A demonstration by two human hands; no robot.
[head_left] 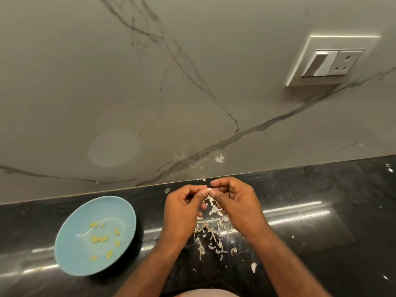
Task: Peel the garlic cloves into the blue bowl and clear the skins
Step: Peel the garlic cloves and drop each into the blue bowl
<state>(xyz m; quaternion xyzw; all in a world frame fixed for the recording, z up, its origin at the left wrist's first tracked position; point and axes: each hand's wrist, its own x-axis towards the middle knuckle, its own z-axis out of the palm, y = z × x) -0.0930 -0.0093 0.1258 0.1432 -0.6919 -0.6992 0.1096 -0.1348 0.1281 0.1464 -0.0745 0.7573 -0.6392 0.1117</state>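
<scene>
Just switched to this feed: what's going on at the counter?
A person is peeling a clove, pinched between the left hand and right hand over the counter. Several peeled cloves lie in the bowl to the left. Loose skins are scattered beneath the hands, not yet cleared.

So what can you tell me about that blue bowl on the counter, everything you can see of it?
The blue bowl is round, shallow and pale blue, smooth and slightly glossy, perhaps glazed ceramic or plastic. It stands upright on the black counter, left of the hands. A handful of yellowish peeled cloves lie scattered inside. Nothing else touches it: the left hand and right hand pinch a fresh clove off to its right.
</scene>
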